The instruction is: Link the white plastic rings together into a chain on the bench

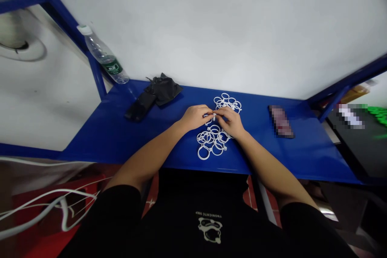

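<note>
My left hand [196, 117] and my right hand [231, 122] meet over the blue table, fingertips pinched together. Between them is a white plastic ring [208, 121] with a small tab, of the curtain-ring kind; the fingers partly hide it. Just below my hands lies a loose cluster of similar white rings [203, 152], several overlapping, with small tabs on their rims. Behind my right hand another pile of white rings [225, 96] sits close to the wall, partly covered by that hand.
A clear plastic bottle [104, 54] stands at the back left. Beside it lie a black crumpled bag [165, 90] and a dark flat object [141, 105]. A blurred-out phone-like object [281, 121] rests on the blue table [102, 137] at right. Blue frame bars flank both sides.
</note>
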A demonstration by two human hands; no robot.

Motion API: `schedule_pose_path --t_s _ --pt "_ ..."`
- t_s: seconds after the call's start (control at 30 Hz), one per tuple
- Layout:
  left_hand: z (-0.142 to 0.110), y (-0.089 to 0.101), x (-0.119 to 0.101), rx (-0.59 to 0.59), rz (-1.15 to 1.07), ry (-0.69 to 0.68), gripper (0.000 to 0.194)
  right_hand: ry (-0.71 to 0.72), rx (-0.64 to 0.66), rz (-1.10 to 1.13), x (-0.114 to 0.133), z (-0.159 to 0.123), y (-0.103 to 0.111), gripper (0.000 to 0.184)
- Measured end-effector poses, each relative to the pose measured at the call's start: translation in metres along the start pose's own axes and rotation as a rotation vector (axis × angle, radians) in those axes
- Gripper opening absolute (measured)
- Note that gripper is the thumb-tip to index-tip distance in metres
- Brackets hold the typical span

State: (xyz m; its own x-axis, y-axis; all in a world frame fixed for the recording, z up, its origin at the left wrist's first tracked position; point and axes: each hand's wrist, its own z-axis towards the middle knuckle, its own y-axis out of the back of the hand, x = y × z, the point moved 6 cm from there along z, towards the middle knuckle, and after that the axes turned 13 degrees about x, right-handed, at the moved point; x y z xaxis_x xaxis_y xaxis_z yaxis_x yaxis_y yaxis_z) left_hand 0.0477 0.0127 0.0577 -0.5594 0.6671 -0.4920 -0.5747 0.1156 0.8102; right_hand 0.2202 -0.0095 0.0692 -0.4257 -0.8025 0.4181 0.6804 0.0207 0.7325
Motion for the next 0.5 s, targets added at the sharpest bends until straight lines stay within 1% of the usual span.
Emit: schedule_pose_path --t_s 0.1,0.23,0.33,0.5 --pt "-0.0004 -0.0002 -0.0013 -0.012 0.02 -0.04 0.013 0.008 -0.003 -0.015 0.0009 0.0006 0.0 0.023" --pt "-0.0006 0.0005 -0.0055 -0.035 0.064 -0.092 0.015 -0.028 -0.004 -0.024 -0.001 0.0003 -0.0001 0.019" --pt "-0.0001 0.0008 -0.0078 -0.041 0.098 -0.113 0.015 -0.058 0.005 -0.024 -0.0027 0.0004 -0.0005 0.015" --pt "0.0011 -0.0001 -0.008 -0.027 0.138 -0.126 0.014 -0.061 0.016 -0.008 -0.0009 0.0019 0.0007 0.013"
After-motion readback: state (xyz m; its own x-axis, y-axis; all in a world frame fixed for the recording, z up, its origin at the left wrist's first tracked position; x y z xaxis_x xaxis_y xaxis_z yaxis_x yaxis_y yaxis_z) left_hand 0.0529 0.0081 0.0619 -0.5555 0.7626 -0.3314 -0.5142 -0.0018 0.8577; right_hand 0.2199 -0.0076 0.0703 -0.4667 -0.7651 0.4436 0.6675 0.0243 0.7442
